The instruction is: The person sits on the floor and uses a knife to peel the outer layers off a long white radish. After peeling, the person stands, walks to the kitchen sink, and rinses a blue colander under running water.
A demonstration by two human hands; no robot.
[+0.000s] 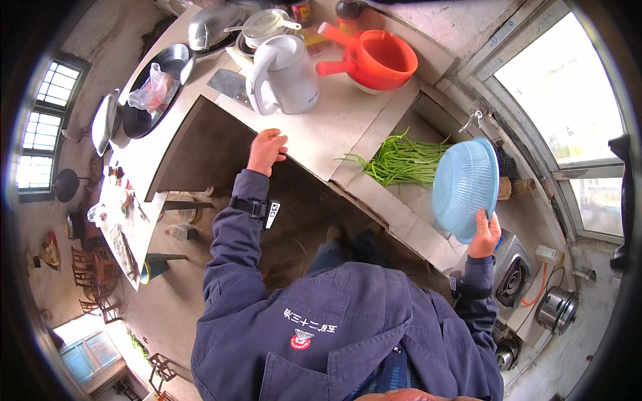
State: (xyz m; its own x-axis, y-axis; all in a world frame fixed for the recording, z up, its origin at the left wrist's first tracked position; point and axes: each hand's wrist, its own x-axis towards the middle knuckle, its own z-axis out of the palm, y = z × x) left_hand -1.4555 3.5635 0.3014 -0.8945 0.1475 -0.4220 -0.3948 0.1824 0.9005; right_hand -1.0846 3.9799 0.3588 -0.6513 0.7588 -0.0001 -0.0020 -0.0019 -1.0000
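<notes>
Tilted on its side, a blue plastic colander (459,188) hangs over the tiled sink (406,203), its ribbed outside towards the left. My right hand (484,235) grips its rim at the lower right. Long thin green vegetable stalks (406,159) lie in a heap in the sink, left of the colander and partly hidden by it. My left hand (268,150) is at the counter's front edge, fingers loosely bent and apart, with nothing visible in it. Just beyond stands a white electric kettle (291,75). The colander's inside faces away from view.
Red plastic dippers (383,57) sit behind the sink, and a cleaver (229,84) lies beside the kettle. A wok (138,118) at left holds a plastic bag (155,90). Above the sink is a tap (471,120); a gas stove (512,280) stands at right.
</notes>
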